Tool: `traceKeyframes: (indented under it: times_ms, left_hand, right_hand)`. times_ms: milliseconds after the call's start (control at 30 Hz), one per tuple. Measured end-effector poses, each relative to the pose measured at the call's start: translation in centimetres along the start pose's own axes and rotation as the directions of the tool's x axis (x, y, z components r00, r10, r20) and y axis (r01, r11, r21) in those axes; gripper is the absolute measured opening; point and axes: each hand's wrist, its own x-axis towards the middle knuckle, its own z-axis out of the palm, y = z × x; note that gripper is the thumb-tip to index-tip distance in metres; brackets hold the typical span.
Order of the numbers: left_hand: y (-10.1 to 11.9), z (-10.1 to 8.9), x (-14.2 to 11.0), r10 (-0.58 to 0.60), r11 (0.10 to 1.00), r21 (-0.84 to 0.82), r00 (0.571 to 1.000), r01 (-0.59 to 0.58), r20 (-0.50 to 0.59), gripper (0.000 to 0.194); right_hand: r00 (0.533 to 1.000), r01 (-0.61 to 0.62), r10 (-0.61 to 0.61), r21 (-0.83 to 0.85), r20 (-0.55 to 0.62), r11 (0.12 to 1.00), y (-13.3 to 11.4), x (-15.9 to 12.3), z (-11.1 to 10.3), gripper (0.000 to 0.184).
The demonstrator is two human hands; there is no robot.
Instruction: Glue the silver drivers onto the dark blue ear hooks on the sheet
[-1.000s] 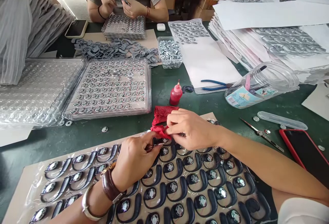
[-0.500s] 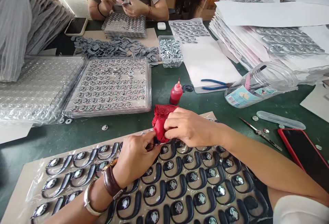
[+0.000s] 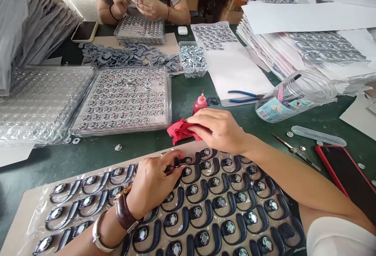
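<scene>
My right hand [image 3: 219, 130] pinches a crumpled red cloth [image 3: 182, 131], lifted just beyond the far edge of the tray. My left hand [image 3: 157, 179] is closed around thin dark tweezers [image 3: 179, 166], whose tips point right; most of them is hidden in the fingers. Close to those fingertips lies a dark part with a round silver speaker [image 3: 188, 160]. Beneath both hands spreads a clear plastic tray [image 3: 38, 205] on cardboard, holding rows of dark ear-hook shells [image 3: 217, 236] with round speakers. A bottle of red liquid [image 3: 200, 103] stands behind my right hand, partly covered by it.
Left stands a stacked tray of round speakers [image 3: 123, 99]. Farther back are grey hook parts [image 3: 126, 55] and a box of small metal pieces [image 3: 193, 62]. Blue-handled pliers [image 3: 242, 96], a tilted clear jar [image 3: 293, 97], tweezers [image 3: 295, 151] and a red-cased phone [image 3: 348, 177] lie right. A co-worker [image 3: 141, 1] sits opposite.
My right hand has lifted the red cloth up and away from my left fingertips, uncovering the speaker there. My left hand has stayed nearly in place.
</scene>
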Motion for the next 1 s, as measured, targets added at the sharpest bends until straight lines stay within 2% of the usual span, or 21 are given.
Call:
traceKeyframes:
  times_ms: [100, 167, 233, 300, 400, 467, 533, 567, 633, 667, 700, 733, 767, 800, 833, 933, 1000]
  left_hand:
    - [0.2, -0.1, 0.2, -0.007, 0.998, 0.059, 1.000, 0.006, 0.025, 0.022]
    - [0.5, -0.3, 0.5, -0.004, 0.994, 0.109, 0.998, -0.002, 0.055, 0.024]
    - [0.9, -0.6, 0.7, 0.009, 0.987, 0.157, 0.996, -0.024, 0.094, 0.027]
    - [1.1, -1.0, 0.8, 0.020, 0.979, 0.200, 0.992, -0.046, 0.127, 0.030]
    - [1.2, -1.4, 0.8, 0.019, 0.965, 0.259, 0.992, -0.052, 0.126, 0.030]
    - [1.0, -1.4, 0.8, 0.013, 0.957, 0.287, 0.995, -0.041, 0.100, 0.030]
    - [0.8, -1.3, 0.8, 0.012, 0.953, 0.301, 0.997, -0.035, 0.079, 0.032]
    - [0.8, -1.2, 0.9, 0.016, 0.952, 0.304, 0.997, -0.038, 0.072, 0.034]
    - [0.8, -1.2, 0.9, 0.029, 0.950, 0.309, 0.998, -0.046, 0.060, 0.035]
    - [0.7, -1.3, 0.8, 0.037, 0.949, 0.310, 0.998, -0.051, 0.052, 0.036]
    - [0.7, -1.5, 0.6, 0.044, 0.949, 0.310, 0.998, -0.055, 0.042, 0.037]
    - [0.6, -1.7, 0.2, 0.050, 0.949, 0.311, 0.998, -0.057, 0.032, 0.038]
    - [0.4, -2.1, -0.3, 0.057, 0.949, 0.309, 0.998, -0.061, 0.020, 0.039]
    - [0.2, -2.6, -1.0, 0.066, 0.949, 0.308, 0.998, -0.065, 0.008, 0.040]
    - [-0.2, -3.1, -1.8, 0.074, 0.949, 0.307, 0.997, -0.069, -0.005, 0.040]
    - [-1.3, -4.7, -4.7, 0.095, 0.948, 0.310, 0.994, -0.072, -0.058, 0.038]
    - [-2.0, -5.6, -6.7, 0.129, 0.945, 0.314, 0.985, -0.087, -0.117, 0.037]
  right_hand:
    - [0.996, -0.038, 0.044, -0.071, 0.082, 0.997, -0.3, 0.1, 0.8, 0.022]
    - [0.978, -0.008, 0.045, -0.182, 0.202, 0.983, -0.9, 0.1, 0.5, 0.033]
    - [0.965, 0.048, 0.038, -0.318, 0.259, 0.947, -1.7, 0.0, -0.5, 0.043]
    - [0.979, 0.045, 0.044, -0.422, 0.199, 0.905, -2.5, -0.6, -1.9, 0.042]
    - [0.991, -0.026, 0.089, -0.509, 0.100, 0.861, -3.1, -2.3, -4.4, 0.026]
    - [0.980, -0.078, 0.165, -0.537, 0.115, 0.840, -3.4, -3.8, -5.8, 0.019]
    - [0.944, -0.184, 0.290, -0.480, 0.158, 0.858, -3.7, -5.1, -6.6, 0.016]
    - [0.920, -0.242, 0.344, -0.418, 0.188, 0.875, -3.8, -5.5, -6.6, 0.020]
    - [0.878, -0.320, 0.402, -0.308, 0.259, 0.896, -4.0, -5.7, -6.0, 0.046]
    - [0.864, -0.320, 0.403, -0.288, 0.302, 0.903, -4.0, -5.5, -5.3, 0.058]
    - [0.853, -0.296, 0.389, -0.293, 0.347, 0.909, -3.9, -5.1, -4.6, 0.062]
    - [0.846, -0.261, 0.371, -0.309, 0.383, 0.915, -3.7, -4.5, -3.9, 0.054]
    - [0.840, -0.230, 0.352, -0.317, 0.414, 0.920, -3.5, -3.8, -3.2, 0.037]
    - [0.839, -0.211, 0.340, -0.322, 0.424, 0.923, -3.3, -2.9, -2.6, 0.021]
    - [0.851, -0.208, 0.333, -0.323, 0.406, 0.924, -3.1, -2.0, -2.2, 0.015]
    - [0.914, -0.248, 0.333, -0.328, 0.233, 0.911, -2.8, 0.4, -1.3, 0.025]
    - [0.932, -0.238, 0.313, -0.341, 0.185, 0.909, -2.8, 1.2, -1.1, 0.026]
